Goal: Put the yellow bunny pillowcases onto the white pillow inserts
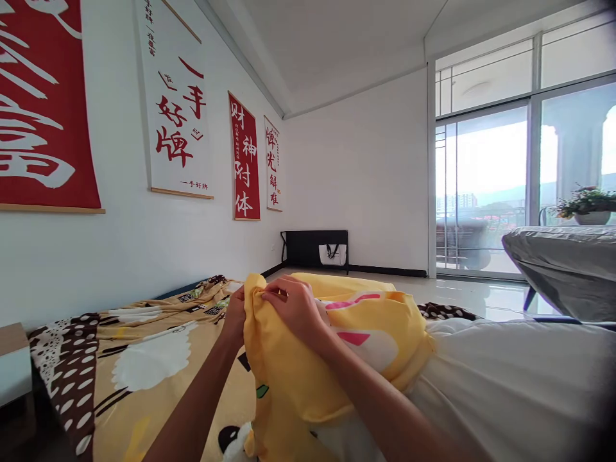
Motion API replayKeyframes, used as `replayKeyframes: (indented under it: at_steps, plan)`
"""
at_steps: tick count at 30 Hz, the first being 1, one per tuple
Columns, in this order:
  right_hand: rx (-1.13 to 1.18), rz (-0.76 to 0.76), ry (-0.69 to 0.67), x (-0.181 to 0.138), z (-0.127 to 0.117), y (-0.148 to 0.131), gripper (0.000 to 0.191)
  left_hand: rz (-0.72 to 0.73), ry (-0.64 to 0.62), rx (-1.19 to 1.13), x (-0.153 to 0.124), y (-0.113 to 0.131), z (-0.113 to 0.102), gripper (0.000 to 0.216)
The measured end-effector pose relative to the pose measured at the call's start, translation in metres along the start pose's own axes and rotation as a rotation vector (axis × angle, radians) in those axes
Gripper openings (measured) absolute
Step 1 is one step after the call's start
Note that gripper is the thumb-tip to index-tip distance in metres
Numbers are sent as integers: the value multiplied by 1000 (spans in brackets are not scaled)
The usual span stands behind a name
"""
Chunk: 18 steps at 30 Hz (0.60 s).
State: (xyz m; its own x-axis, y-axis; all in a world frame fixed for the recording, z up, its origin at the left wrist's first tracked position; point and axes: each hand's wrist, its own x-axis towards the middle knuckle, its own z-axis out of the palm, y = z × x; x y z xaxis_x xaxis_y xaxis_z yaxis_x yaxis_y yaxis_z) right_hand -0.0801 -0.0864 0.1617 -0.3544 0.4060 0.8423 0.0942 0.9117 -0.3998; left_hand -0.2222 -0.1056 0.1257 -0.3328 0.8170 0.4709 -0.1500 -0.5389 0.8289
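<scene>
A yellow quilt cover [308,378] with pink and white print lies bunched up in front of me. My left hand [235,316] is closed on its raised edge from the left side, its fingers mostly hidden behind the folded cloth. From the right, my right hand [296,305] pinches the same edge near its top, thumb and fingertips together. The two hands are close to each other, with a gathered fold between them. A white quilt [520,378] spreads out on the right and meets the yellow cloth. Whether it runs inside the cover cannot be made out.
Beneath lies a tan bed sheet [206,359] with sheep print and a dotted brown border. A small cabinet [14,362] stands at the left edge. A black folded frame [308,249] with a white bag leans at the far wall. A grey-covered table [568,263] stands right.
</scene>
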Motion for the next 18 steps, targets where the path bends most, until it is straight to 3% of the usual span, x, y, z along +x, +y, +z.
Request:
replayKeyframes:
  at_steps: [6, 13, 18]
  plan:
    - [-22, -16, 30, 1, 8, 3, 10, -13, 17, -27, -16, 10, -13, 28]
    - [-71, -41, 56, 1, 9, 4, 10, 70, -144, -5, -28, 13, -18, 31]
    - [-118, -79, 26, 1, 7, 0, 6, 180, -48, 127, -27, 17, -10, 31]
